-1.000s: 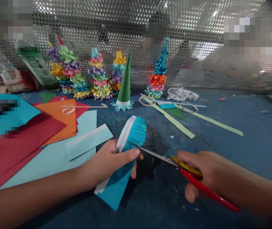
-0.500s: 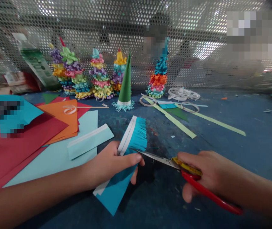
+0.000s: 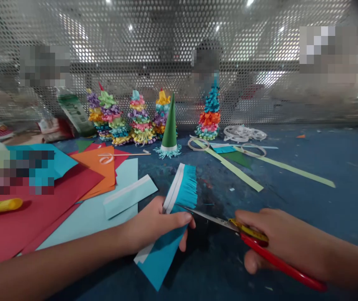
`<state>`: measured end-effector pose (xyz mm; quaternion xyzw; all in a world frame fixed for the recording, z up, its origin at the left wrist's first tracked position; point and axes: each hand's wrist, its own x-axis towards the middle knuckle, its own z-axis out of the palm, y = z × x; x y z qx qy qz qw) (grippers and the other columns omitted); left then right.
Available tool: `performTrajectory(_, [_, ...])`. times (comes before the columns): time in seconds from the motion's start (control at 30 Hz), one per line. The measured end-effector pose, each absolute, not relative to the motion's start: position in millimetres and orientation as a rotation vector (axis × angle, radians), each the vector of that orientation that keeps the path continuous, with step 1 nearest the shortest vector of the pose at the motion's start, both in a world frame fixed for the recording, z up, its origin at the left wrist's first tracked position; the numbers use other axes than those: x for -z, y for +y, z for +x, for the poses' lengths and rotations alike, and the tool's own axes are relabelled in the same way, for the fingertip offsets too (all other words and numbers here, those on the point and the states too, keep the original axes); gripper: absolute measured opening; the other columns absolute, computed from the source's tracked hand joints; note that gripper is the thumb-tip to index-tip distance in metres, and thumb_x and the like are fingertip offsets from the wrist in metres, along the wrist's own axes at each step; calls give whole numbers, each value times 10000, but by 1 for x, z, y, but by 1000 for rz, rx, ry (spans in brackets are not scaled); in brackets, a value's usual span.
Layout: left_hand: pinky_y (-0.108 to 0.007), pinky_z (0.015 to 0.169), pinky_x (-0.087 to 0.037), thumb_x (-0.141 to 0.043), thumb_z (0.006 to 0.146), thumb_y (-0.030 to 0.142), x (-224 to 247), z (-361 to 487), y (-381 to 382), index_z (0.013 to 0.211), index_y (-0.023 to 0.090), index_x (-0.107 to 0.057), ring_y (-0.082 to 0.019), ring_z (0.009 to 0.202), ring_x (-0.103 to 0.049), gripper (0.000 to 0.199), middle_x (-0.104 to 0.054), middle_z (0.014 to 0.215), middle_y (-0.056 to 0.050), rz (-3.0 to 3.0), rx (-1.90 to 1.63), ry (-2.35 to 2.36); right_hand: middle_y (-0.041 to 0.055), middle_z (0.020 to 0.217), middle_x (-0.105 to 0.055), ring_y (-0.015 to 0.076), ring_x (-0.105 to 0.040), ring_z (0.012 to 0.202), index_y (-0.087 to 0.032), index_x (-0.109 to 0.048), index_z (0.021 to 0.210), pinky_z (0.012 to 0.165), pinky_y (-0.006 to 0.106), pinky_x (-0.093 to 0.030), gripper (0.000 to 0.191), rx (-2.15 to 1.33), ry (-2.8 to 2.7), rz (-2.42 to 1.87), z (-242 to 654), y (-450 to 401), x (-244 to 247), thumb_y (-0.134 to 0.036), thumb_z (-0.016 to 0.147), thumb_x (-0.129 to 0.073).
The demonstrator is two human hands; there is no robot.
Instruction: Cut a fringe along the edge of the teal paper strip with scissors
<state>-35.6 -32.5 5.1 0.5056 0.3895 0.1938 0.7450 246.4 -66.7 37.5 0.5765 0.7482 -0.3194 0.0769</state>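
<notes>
A folded blue paper strip (image 3: 163, 255), its upper part cut into fringe and a white band along its left edge, is pinched in my left hand (image 3: 163, 221), thumb on top. My right hand (image 3: 269, 238) is wrapped round scissors (image 3: 215, 218) with red and yellow handles. Their blade tips lie at the paper's right edge, just below the fringe and beside my left thumb. Beyond the paper stands a green cone (image 3: 170, 127) with a light blue fringe round its base. A folded pale blue strip (image 3: 130, 197) rests left of my left hand.
Several colourful fringed cones (image 3: 141, 121) stand along a perforated metal screen (image 3: 172, 46). Red sheets (image 3: 56, 209), orange paper and a yellow glue-like tube (image 3: 3, 206) lie left. Pale green strips (image 3: 238, 171) and tape rolls (image 3: 241, 133) lie right. A green-labelled bottle (image 3: 77, 115) leans behind.
The view has shifted up and left, so the items appear lower and further right, and more of the yellow tube shows. Both hands keep their holds, and the scissor blades look more closed.
</notes>
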Motion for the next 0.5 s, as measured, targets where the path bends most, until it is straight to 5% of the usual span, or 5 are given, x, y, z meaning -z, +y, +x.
performTrajectory(0.23, [-258,601,-468,-825,842,521,-6,-32,-33,837,182,-751,-153,596,-627,346,-756,612,-18,1073,-493,821,18,794,-737,268,-716,707,-269,-647,816,627,311,-407,291,920,2281,1794,248,-65,-33,-512,859,-801])
performTrajectory(0.5, [-303,753,-490,-852,810,514,-4,-29,-33,829,174,-760,-182,683,-640,353,-782,679,-32,1075,-538,782,31,731,-696,262,-645,648,-266,-582,801,591,313,-360,524,793,2313,1811,252,-64,-23,-775,822,-708])
